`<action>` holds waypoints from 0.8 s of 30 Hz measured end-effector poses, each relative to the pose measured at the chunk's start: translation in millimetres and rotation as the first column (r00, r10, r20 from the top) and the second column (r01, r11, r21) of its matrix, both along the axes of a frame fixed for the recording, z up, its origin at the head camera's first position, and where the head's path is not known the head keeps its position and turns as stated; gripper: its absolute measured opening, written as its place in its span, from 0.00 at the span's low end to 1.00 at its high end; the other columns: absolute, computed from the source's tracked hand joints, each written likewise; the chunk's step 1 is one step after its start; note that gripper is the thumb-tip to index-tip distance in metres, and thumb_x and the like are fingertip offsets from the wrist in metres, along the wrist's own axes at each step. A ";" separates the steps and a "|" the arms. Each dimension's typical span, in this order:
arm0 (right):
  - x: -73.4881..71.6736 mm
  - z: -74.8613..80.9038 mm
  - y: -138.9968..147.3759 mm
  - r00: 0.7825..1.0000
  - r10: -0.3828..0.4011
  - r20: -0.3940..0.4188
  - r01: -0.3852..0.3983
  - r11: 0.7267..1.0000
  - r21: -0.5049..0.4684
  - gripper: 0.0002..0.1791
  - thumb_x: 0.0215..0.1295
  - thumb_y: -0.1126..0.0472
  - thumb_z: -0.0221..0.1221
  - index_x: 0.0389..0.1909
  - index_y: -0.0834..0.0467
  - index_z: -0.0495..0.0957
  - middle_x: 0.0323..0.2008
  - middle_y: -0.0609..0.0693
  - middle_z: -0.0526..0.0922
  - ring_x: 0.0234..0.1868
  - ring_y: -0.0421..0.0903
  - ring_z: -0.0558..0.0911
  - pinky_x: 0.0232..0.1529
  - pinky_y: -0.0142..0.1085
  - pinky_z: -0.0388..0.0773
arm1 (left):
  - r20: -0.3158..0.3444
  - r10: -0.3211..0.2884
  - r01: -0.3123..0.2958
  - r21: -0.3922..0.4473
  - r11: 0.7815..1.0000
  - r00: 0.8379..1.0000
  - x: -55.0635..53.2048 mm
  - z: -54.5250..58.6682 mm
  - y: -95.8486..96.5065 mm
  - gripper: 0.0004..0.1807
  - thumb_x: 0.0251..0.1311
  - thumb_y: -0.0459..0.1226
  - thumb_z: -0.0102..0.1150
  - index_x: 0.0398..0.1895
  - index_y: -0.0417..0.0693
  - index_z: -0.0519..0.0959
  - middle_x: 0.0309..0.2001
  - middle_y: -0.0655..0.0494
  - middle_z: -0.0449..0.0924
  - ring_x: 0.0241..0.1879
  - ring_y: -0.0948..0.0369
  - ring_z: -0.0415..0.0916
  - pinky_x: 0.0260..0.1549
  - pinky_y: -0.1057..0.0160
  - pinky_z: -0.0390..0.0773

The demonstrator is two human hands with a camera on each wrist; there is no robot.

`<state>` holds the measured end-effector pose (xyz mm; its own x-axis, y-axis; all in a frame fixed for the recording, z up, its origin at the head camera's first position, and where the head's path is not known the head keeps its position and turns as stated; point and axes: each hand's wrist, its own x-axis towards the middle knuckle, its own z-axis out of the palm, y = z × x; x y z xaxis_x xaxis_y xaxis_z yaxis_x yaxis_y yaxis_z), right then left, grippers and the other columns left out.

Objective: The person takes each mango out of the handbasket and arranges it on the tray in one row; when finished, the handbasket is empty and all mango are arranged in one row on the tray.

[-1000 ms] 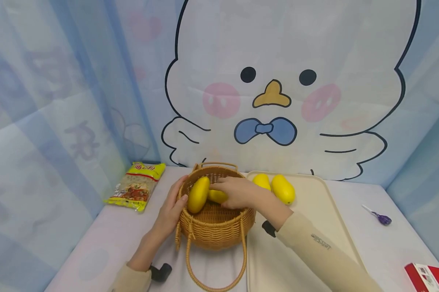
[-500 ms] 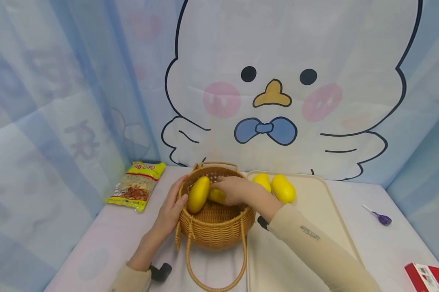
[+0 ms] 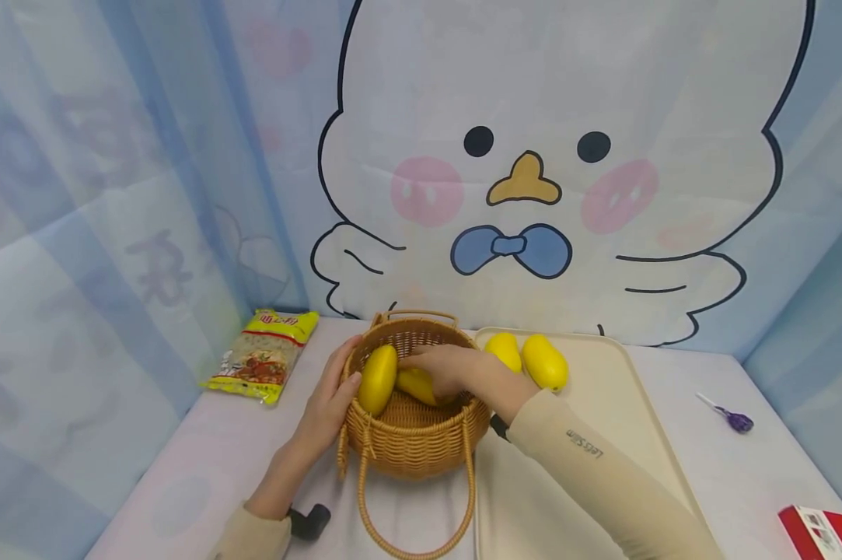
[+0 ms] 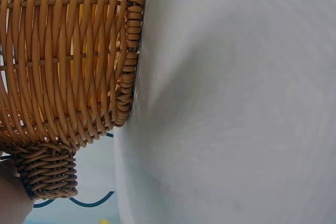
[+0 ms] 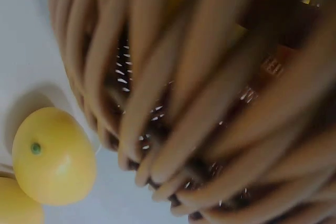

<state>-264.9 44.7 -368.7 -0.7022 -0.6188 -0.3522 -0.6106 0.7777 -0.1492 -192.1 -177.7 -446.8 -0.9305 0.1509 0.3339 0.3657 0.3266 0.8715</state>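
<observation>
A round wicker basket (image 3: 421, 451) stands open-topped in the middle of the head view, its rope handle hanging toward the front. My left hand (image 3: 328, 400) grips its left rim, thumb at the edge. Inside, a yellow mango (image 3: 378, 381) leans against the left wall. My right hand (image 3: 448, 369) reaches in over the right rim and holds a second mango (image 3: 415, 383), partly hidden beneath the fingers. The left wrist view shows the basket's woven side (image 4: 63, 56) close up. In the right wrist view, blurred wicker (image 5: 210, 108) fills most of the picture.
A beige tray (image 3: 588, 435) lies to the right, partly under my right forearm, with two mangoes, the nearer one (image 3: 545, 362) at its back left. A yellow food packet (image 3: 263, 356) lies left of the basket. Far right are a purple lollipop (image 3: 737, 421) and a red box (image 3: 822, 533).
Inside the basket the left mango has dropped slightly, and the mango under my right hand has shifted a little toward the front. My left hand keeps its place on the rim.
</observation>
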 end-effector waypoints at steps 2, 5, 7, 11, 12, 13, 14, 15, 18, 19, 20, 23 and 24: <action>0.9 -1.6 -0.3 1.000 -0.007 0.000 0.007 1.000 0.007 0.42 0.60 0.71 0.60 0.73 0.39 0.63 0.76 0.48 0.62 0.75 0.52 0.64 0.75 0.49 0.62 | 0.001 0.000 0.000 -0.002 1.000 1.000 0.5 0.3 0.0 0.28 0.77 0.45 0.40 0.77 0.72 0.52 0.78 0.62 0.51 0.79 0.55 0.46 0.76 0.38 0.48; 1.1 -4.1 -0.6 1.000 0.008 -0.030 -0.008 1.000 -0.001 0.41 0.61 0.70 0.59 0.73 0.39 0.64 0.75 0.49 0.63 0.75 0.53 0.64 0.76 0.50 0.61 | 0.006 -0.002 0.002 -0.001 1.000 1.000 0.5 0.0 -0.1 0.28 0.77 0.46 0.40 0.77 0.70 0.52 0.78 0.62 0.51 0.79 0.54 0.46 0.75 0.38 0.48; 0.9 -5.3 -0.7 0.997 0.041 -0.063 -0.042 0.999 -0.004 0.38 0.63 0.68 0.59 0.72 0.39 0.65 0.75 0.48 0.64 0.75 0.52 0.64 0.76 0.49 0.60 | 0.009 -0.003 0.003 0.001 1.000 1.000 0.5 -0.1 -0.1 0.29 0.77 0.46 0.40 0.78 0.68 0.52 0.78 0.62 0.51 0.79 0.54 0.47 0.75 0.37 0.48; 1.3 -3.6 0.9 0.987 0.115 -0.113 -0.118 0.993 -0.017 0.35 0.61 0.67 0.61 0.69 0.41 0.70 0.72 0.47 0.69 0.74 0.49 0.67 0.76 0.47 0.60 | 0.007 -0.003 0.003 -0.001 1.000 1.000 0.0 -0.4 0.0 0.28 0.77 0.44 0.40 0.77 0.70 0.52 0.78 0.62 0.51 0.79 0.54 0.47 0.75 0.38 0.48; 1.6 -2.3 1.5 0.985 0.126 -0.119 -0.129 0.991 -0.019 0.35 0.61 0.67 0.61 0.69 0.41 0.71 0.71 0.46 0.70 0.73 0.49 0.67 0.76 0.46 0.60 | 0.007 -0.003 0.003 -0.002 1.000 1.000 0.0 -0.5 0.1 0.28 0.77 0.44 0.40 0.77 0.71 0.52 0.78 0.62 0.51 0.79 0.54 0.47 0.75 0.38 0.48; 2.0 -0.7 2.0 0.983 0.135 -0.124 -0.139 0.990 -0.023 0.35 0.60 0.68 0.61 0.68 0.41 0.72 0.70 0.46 0.71 0.73 0.48 0.68 0.76 0.46 0.60 | 0.008 -0.002 0.002 -0.004 1.000 1.000 -0.1 -0.6 0.1 0.28 0.77 0.44 0.40 0.77 0.72 0.52 0.78 0.63 0.51 0.79 0.55 0.47 0.75 0.38 0.48; 2.4 1.1 2.6 0.981 0.144 -0.129 -0.149 0.988 -0.028 0.34 0.59 0.68 0.62 0.67 0.42 0.73 0.69 0.45 0.72 0.72 0.48 0.68 0.76 0.45 0.61 | 0.009 -0.002 0.002 -0.005 1.000 1.000 0.0 -0.7 0.1 0.28 0.77 0.44 0.39 0.77 0.73 0.52 0.78 0.63 0.51 0.79 0.55 0.47 0.75 0.38 0.49; 3.0 3.3 3.0 0.980 0.148 -0.131 -0.153 0.988 -0.030 0.34 0.59 0.69 0.62 0.67 0.43 0.74 0.69 0.45 0.73 0.72 0.48 0.69 0.76 0.45 0.61 | 0.010 0.000 0.001 -0.006 1.000 1.000 -0.1 -0.9 0.1 0.28 0.77 0.44 0.39 0.77 0.71 0.52 0.78 0.63 0.51 0.79 0.55 0.47 0.75 0.38 0.49; 4.4 11.2 4.9 0.978 0.160 -0.138 -0.167 0.985 -0.046 0.34 0.58 0.70 0.61 0.66 0.44 0.75 0.67 0.45 0.75 0.71 0.48 0.69 0.75 0.45 0.62 | 0.016 0.005 -0.005 -0.006 1.000 1.000 0.5 -0.7 0.0 0.29 0.77 0.47 0.40 0.78 0.67 0.52 0.78 0.64 0.51 0.79 0.55 0.47 0.75 0.38 0.49; 5.0 14.0 5.8 0.976 0.165 -0.141 -0.174 0.983 -0.056 0.34 0.57 0.71 0.61 0.66 0.44 0.75 0.67 0.45 0.75 0.71 0.49 0.70 0.75 0.45 0.63 | 0.018 0.005 -0.005 -0.006 1.000 1.000 0.7 -0.4 0.0 0.29 0.77 0.47 0.40 0.78 0.66 0.52 0.78 0.64 0.51 0.79 0.55 0.47 0.75 0.38 0.49; 5.5 16.7 6.9 0.975 0.168 -0.143 -0.178 0.982 -0.065 0.35 0.57 0.71 0.61 0.66 0.44 0.75 0.66 0.45 0.75 0.70 0.49 0.71 0.74 0.45 0.65 | 0.019 0.006 -0.006 -0.006 1.000 1.000 0.8 -0.2 0.1 0.29 0.77 0.47 0.40 0.78 0.65 0.52 0.78 0.64 0.51 0.79 0.55 0.47 0.75 0.38 0.49; 6.8 24.0 10.9 0.972 0.176 -0.154 -0.192 0.976 -0.101 0.36 0.56 0.72 0.59 0.66 0.44 0.75 0.66 0.44 0.76 0.69 0.48 0.72 0.72 0.45 0.67 | 0.014 0.007 -0.007 -0.007 1.000 1.000 1.2 0.9 0.3 0.29 0.77 0.45 0.40 0.78 0.65 0.52 0.78 0.64 0.51 0.79 0.55 0.47 0.75 0.38 0.49; 7.3 26.3 12.3 0.972 0.178 -0.155 -0.198 0.973 -0.119 0.37 0.56 0.73 0.59 0.66 0.44 0.74 0.65 0.43 0.76 0.68 0.47 0.72 0.72 0.45 0.68 | 0.013 0.008 -0.007 -0.008 1.000 1.000 1.3 1.2 0.4 0.29 0.76 0.44 0.40 0.78 0.67 0.52 0.78 0.64 0.51 0.79 0.55 0.47 0.75 0.38 0.49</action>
<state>-257.6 57.0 -342.3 -0.6056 -0.7788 -0.1633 -0.7663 0.6261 -0.1443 -190.9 -177.3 -445.6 -0.9358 0.1466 0.3205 0.3519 0.3366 0.8734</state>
